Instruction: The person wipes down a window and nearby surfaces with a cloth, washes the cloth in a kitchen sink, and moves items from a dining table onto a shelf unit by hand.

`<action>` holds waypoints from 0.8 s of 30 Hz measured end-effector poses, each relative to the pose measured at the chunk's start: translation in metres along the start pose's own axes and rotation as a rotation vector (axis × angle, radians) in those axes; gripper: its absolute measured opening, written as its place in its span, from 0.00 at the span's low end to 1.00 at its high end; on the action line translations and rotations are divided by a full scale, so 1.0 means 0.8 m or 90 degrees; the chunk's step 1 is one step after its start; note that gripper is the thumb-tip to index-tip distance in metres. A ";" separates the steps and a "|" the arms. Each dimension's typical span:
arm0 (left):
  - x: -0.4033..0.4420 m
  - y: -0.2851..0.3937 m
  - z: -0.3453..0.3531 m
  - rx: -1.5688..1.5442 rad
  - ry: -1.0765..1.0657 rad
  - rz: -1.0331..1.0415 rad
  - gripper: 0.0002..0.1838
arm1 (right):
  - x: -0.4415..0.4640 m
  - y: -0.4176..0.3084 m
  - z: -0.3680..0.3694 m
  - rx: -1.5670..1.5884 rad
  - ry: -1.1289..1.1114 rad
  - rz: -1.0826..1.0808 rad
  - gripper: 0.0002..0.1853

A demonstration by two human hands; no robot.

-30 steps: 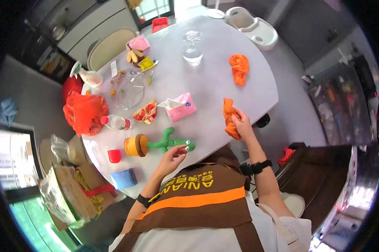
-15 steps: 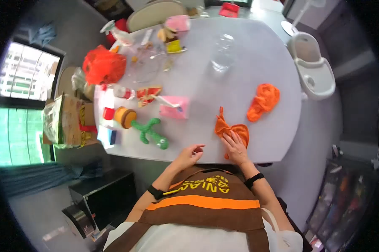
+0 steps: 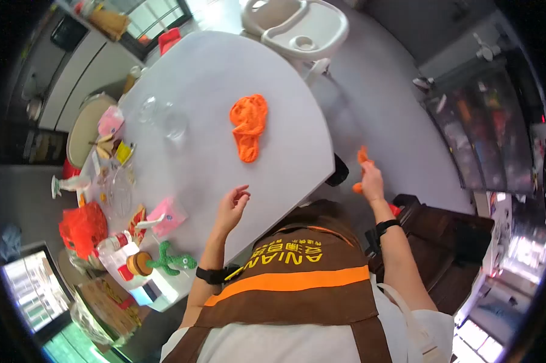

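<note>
Right hand [image 3: 373,181]: gripping orange cloth [image 3: 362,155], past table [image 3: 288,139] edge
Left hand [image 3: 229,209]: fingers loosely apart, slightly bent, over table
Second orange cloth [image 3: 247,124]: crumpled on table
Cactus toy [image 3: 171,260]: on table, near pink tissue pack [image 3: 169,218]

The held cloth [image 3: 362,155] I have is matt orange fabric, like the crumpled cloth [image 3: 249,126] on my smooth, pale desk [image 3: 206,66], which has a soft sheen. My brown apron [image 3: 291,302] is matt fabric. I see a bottle [image 3: 174,122] of clear, glossy plastic, a shiny red plastic bag [image 3: 83,228], a rough, fuzzy-looking cactus [image 3: 171,260], a smooth white plastic highchair [image 3: 324,29] and a matt cardboard box [image 3: 106,299].
</note>
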State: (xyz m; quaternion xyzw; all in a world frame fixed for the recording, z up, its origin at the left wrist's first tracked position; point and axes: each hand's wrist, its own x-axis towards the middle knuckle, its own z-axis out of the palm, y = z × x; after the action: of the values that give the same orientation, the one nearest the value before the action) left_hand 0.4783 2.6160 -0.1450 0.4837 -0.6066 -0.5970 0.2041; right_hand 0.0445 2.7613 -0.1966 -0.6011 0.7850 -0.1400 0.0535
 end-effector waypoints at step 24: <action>0.219 0.051 0.367 0.783 0.147 -0.358 0.66 | -0.016 0.636 -0.144 0.668 0.162 0.583 0.16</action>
State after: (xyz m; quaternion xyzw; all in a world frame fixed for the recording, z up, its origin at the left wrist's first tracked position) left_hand 0.1435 2.6175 -0.2249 0.7110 -0.6614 -0.1190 -0.2071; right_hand -0.4538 2.9129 -0.2322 -0.0845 0.7879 -0.5325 0.2977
